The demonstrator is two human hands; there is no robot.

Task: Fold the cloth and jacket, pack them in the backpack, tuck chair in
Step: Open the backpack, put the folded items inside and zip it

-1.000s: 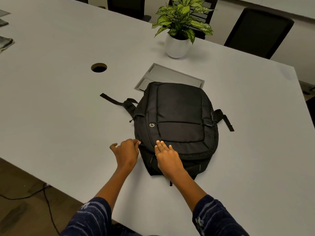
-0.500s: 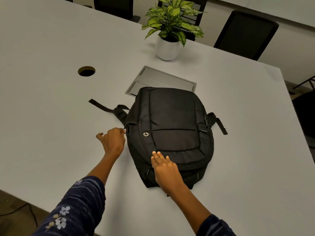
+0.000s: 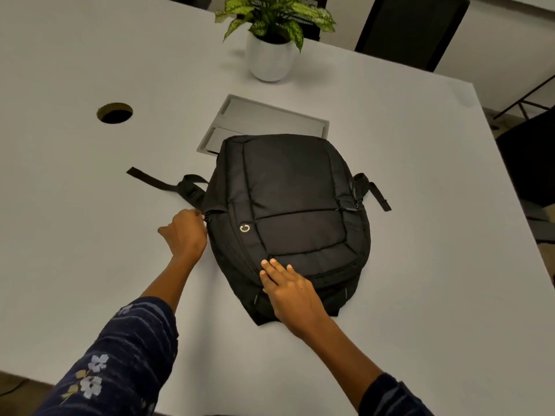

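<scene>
Change: the left hand has run from the near corner up the left flank of the black fabric backpack, apparently drawing the zip shut.
Meaning: packing looks nearly finished; the cloth and jacket are out of sight, presumably inside. The chair remains.
Left hand: at 9 o'clock of the bag, fingers curled, pinching what seems a small metal zipper pull.
Right hand: at 6 o'clock, fingers straight, pressing the bag's near end flat.
Backpack: lying flat mid-way across the white table, a white-potted leafy plant at 12 o'clock.
</scene>
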